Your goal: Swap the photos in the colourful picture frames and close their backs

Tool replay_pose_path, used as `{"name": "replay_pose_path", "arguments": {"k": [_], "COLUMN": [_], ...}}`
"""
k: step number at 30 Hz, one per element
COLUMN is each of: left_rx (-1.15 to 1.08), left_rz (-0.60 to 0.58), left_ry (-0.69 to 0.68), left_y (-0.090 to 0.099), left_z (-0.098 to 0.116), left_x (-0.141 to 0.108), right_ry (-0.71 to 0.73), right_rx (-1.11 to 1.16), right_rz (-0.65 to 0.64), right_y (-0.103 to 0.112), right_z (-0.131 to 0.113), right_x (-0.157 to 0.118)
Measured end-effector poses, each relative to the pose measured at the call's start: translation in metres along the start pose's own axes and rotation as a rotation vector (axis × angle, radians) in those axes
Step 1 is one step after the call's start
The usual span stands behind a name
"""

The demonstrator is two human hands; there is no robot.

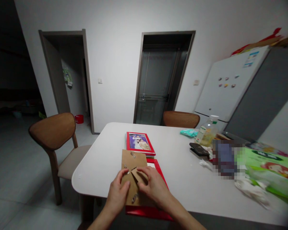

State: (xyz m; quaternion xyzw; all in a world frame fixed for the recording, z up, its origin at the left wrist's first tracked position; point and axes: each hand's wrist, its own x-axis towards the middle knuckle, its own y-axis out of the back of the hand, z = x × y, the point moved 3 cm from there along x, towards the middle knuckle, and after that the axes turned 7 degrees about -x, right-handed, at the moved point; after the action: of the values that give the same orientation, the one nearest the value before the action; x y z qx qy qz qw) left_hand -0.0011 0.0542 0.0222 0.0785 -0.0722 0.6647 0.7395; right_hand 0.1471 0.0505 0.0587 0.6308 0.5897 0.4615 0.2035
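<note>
A brown picture-frame backing board [129, 159] with small metal fittings lies over a red picture frame [162, 171] at the table's near edge. My right hand [156, 185] pinches the board's small cardboard flap [137, 176], which is tilted up from its surface. At the board's left side is my left hand [118, 190], thumb and index finger apart, their tips on or close to the board. Its other fingers are hidden. Just beyond the board lies another red-framed photo [139, 142], face up, which seems to rest on more frames.
On the table's right are a plastic bottle [207, 131], a black wallet-like item [198, 149], crumpled tissues [205, 164], a green tissue pack [268, 166] and a turquoise packet [188, 133]. Chairs stand at the left [53, 131] and far side [181, 119].
</note>
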Motion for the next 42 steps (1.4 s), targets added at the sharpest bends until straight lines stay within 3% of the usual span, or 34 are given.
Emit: {"name": "replay_pose_path", "arguments": {"k": [3,7,10,12,17,20,22,24,26,29,32,36,39,42], "left_rx": [-0.218,-0.276,-0.147,0.047,0.414,0.494,0.548,0.545,0.503,0.472,0.521,0.543,0.481,0.398], "left_rz": [0.075,0.147,0.19,0.181,0.192,0.238,0.214,0.1,-0.09,-0.359,-0.423,-0.397,-0.114,0.181], "left_ry": [0.125,0.303,0.306,0.256,0.121,0.058,0.001,-0.027,-0.071,-0.188,-0.344,-0.531,-0.492,-0.336], "left_y": [0.024,0.073,0.101,0.11,0.116,0.108,0.087,0.052,0.007,-0.052,-0.079,-0.071,-0.039,0.002], "left_z": [-0.001,-0.005,-0.011,-0.016,-0.022,-0.019,-0.011,0.0,0.013,0.032,0.043,0.053,0.059,0.051], "left_x": [0.008,0.011,0.013,0.016,0.025,0.025,0.018,0.007,-0.008,-0.026,-0.031,-0.025,-0.017,-0.011], "right_ry": [0.014,-0.127,-0.275,-0.336,-0.367,-0.5,-0.584,-0.621,-0.63,-0.612,-0.568,-0.534,-0.57,-0.572], "right_rx": [0.09,-0.078,-0.279,-0.331,-0.304,-0.096,0.241,0.623,0.899,1.062,1.097,1.084,0.946,0.761], "right_rz": [0.016,0.052,0.001,-0.062,-0.081,-0.074,-0.109,-0.135,-0.1,-0.024,-0.025,-0.047,-0.032,-0.025], "right_y": [0.0,0.008,0.01,0.007,0.003,0.007,0.009,0.01,0.015,0.022,0.026,0.026,0.024,0.019], "right_z": [-0.003,0.04,0.079,0.095,0.101,0.1,0.095,0.084,0.072,0.058,0.05,0.053,0.067,0.087], "right_x": [0.0,-0.001,-0.006,-0.01,-0.008,-0.008,-0.011,-0.015,-0.018,-0.019,-0.017,-0.014,-0.013,-0.012]}}
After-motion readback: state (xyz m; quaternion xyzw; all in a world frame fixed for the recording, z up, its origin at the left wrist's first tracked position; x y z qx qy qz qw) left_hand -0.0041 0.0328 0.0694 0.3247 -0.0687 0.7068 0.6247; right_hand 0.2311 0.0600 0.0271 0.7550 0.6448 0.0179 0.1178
